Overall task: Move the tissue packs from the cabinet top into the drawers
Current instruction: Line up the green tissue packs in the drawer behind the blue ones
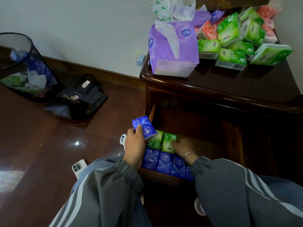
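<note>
My left hand (134, 145) grips a blue tissue pack (144, 126) just above the left edge of the open drawer (213, 145). Inside the drawer, a row of blue packs (164, 162) stands along the front, with two green packs (161, 140) behind them. My right hand (183, 147) rests in the drawer, its fingers on the right-hand green pack (168, 142). On the dark wooden cabinet top (237, 82) lies a heap of green packs (232, 40), orange-pink packs (207, 30) and large purple tissue bags (173, 48).
A mesh waste bin (24, 68) with rubbish and a black shopping bag (80, 97) stand on the wood floor to the left. A phone (79, 167) lies on the floor by my left knee. A wall socket (140, 58) sits beside the cabinet.
</note>
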`<move>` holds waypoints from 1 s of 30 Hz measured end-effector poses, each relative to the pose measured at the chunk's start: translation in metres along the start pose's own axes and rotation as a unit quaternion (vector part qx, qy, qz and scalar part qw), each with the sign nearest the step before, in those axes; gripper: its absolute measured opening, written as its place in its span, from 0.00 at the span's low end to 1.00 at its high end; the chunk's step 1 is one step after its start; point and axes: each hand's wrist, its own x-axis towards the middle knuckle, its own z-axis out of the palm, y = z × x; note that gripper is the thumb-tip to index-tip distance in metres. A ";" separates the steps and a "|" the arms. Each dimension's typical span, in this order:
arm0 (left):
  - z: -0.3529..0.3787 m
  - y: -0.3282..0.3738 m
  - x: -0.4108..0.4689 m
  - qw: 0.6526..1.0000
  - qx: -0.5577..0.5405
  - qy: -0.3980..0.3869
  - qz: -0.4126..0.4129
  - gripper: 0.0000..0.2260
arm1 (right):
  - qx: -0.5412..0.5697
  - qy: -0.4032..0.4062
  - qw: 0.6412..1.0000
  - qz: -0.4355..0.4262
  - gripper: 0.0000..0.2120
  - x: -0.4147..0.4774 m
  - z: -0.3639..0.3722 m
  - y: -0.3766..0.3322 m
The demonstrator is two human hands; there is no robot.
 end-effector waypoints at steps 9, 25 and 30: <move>0.002 -0.005 0.003 1.000 -0.006 -0.018 0.003 0.09 | 0.315 -0.109 0.942 0.042 0.13 -0.003 -0.002 -0.007; 0.015 -0.006 -0.018 0.965 0.095 -0.228 0.086 0.07 | 0.329 -0.205 0.916 -0.103 0.10 -0.044 -0.084 -0.004; 0.029 -0.010 -0.047 0.914 0.164 -0.358 0.094 0.10 | 0.267 -0.186 0.931 -0.164 0.09 -0.065 -0.114 0.029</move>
